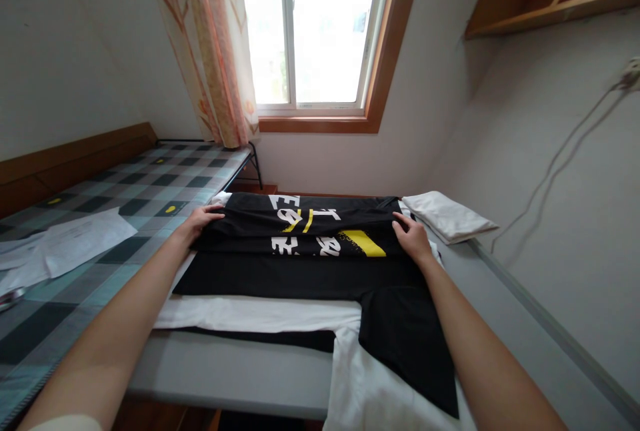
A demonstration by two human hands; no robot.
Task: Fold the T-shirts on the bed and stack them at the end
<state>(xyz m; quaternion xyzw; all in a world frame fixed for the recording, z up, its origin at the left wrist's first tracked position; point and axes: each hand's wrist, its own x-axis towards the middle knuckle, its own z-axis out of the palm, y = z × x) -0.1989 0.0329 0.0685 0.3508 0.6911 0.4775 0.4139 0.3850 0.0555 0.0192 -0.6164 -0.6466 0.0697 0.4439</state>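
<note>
A black T-shirt (300, 275) with white lettering and a yellow stripe lies sideways, its far part folded over in creases. At its left edge, the hem side, my left hand (203, 219) has its fingers closed on the cloth. My right hand (412, 237) grips the cloth near the collar side, the fingertips partly hidden. One short black sleeve (407, 344) spreads toward me. Beneath lies a white shirt (260, 314), its sleeve hanging over the near edge, and a strip of another black cloth (270, 339) shows under that.
The clothes rest on a grey table (230, 367) against the right wall. A folded white cloth (445, 216) sits at the far right corner. To the left is a bed with a checked cover (125, 191) and papers (83, 244). A cable (550, 167) hangs at right, below a wooden shelf (555, 14).
</note>
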